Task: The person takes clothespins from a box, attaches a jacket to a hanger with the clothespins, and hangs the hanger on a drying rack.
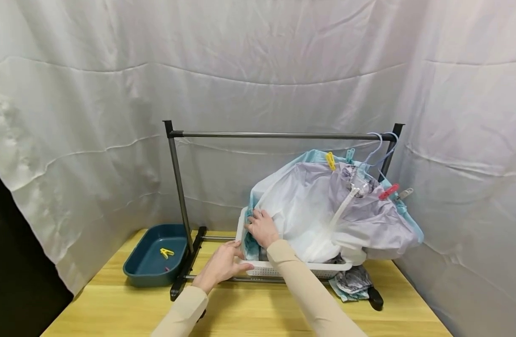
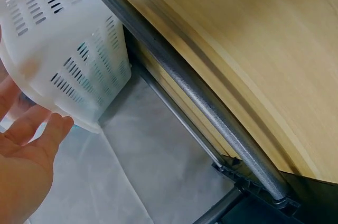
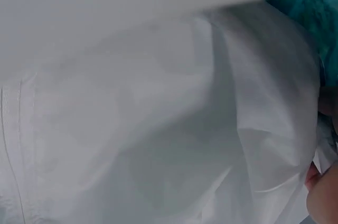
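My left hand (image 1: 223, 263) holds the front left corner of a white plastic basket (image 1: 279, 269), fingers and thumb at its rim. Close up in the left wrist view, the basket's slotted walls (image 2: 74, 71) stand beside the hand (image 2: 26, 166). My right hand (image 1: 264, 229) rests over the basket's left part, relaxed fingers against a teal-edged cloth (image 1: 251, 248). Beside it a lavender and white garment (image 1: 300, 206) hangs on a blue hanger (image 1: 377, 145) and spreads over the basket. In the right wrist view the pale cloth (image 3: 158, 145) hides most of the hand.
A metal rack (image 1: 275, 135) spans over the basket. Clothespins, including a yellow one (image 1: 330, 161) and a red one (image 1: 388, 192), clip the garment. At left stands a dark teal tub (image 1: 150, 276) holding a yellow clothespin (image 1: 166, 253). A grey patterned cloth (image 1: 352, 283) lies by the rack's right foot (image 1: 375, 298).
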Demonstrator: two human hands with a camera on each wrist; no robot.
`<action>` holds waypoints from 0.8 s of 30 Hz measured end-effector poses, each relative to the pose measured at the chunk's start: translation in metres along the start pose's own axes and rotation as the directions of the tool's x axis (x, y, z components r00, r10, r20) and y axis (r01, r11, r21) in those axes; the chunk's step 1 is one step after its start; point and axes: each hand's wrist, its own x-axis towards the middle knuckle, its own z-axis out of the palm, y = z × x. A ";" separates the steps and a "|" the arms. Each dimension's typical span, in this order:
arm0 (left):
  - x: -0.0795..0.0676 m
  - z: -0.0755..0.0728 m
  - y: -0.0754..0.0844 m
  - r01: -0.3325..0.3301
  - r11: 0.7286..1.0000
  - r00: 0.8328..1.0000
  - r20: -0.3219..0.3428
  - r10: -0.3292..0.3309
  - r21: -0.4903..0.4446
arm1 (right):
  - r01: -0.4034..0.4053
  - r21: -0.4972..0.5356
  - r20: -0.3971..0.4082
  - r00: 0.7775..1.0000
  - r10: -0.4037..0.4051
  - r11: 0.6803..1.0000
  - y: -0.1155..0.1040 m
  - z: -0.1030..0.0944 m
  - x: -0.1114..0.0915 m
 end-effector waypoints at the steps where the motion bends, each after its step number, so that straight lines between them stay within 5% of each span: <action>1: 0.001 0.001 0.000 0.000 1.000 1.000 0.003 0.000 -0.001 | -0.005 -0.004 -0.004 1.000 0.005 1.000 0.000 0.001 0.000; 12: 0.002 0.003 0.006 -0.006 1.000 1.000 0.023 0.006 0.005 | -0.041 0.004 -0.070 0.997 0.041 0.999 0.002 0.008 -0.004; 24: 0.002 -0.003 0.005 -0.004 1.000 1.000 0.010 0.003 0.021 | 0.039 0.042 0.043 0.998 -0.041 0.998 0.002 0.003 -0.001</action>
